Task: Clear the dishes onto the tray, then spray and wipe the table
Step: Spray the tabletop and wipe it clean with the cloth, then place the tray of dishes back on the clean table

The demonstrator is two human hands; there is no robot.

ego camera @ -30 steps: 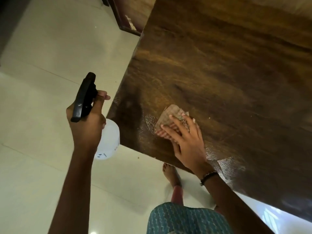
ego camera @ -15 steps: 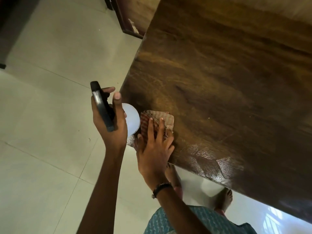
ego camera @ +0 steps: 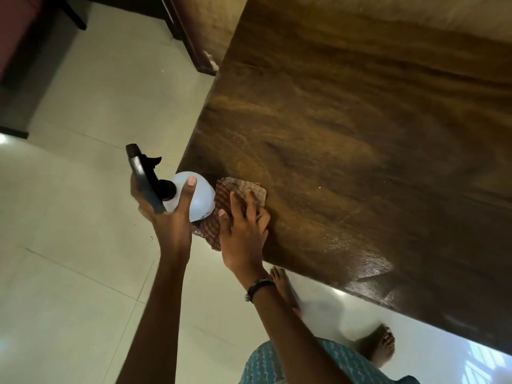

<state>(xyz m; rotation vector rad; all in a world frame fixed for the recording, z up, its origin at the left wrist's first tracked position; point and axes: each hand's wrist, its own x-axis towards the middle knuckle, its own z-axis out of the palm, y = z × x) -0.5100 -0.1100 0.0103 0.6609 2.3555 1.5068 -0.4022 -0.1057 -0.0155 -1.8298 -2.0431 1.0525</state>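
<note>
A dark wooden table (ego camera: pixel 360 139) fills the right of the view. At its near left corner lies a red-and-tan checked cloth (ego camera: pixel 238 192), partly hanging over the edge. My right hand (ego camera: pixel 243 234) presses flat on the cloth with spread fingers. Just left of the corner, my left hand (ego camera: pixel 169 214) grips a white spray bottle (ego camera: pixel 201 198) with a black trigger head, held over the floor beside the table edge. Wet streaks shine near the table's front edge. No dishes or tray are in view.
Pale tiled floor (ego camera: pixel 83 259) spreads to the left and below. Dark wooden furniture (ego camera: pixel 194 31) stands beyond the table's far left corner. My bare feet (ego camera: pixel 382 347) are on the floor under the front edge.
My right hand slid the cloth left along the table to the near left corner. My left hand brought the spray bottle rightward, close to that corner.
</note>
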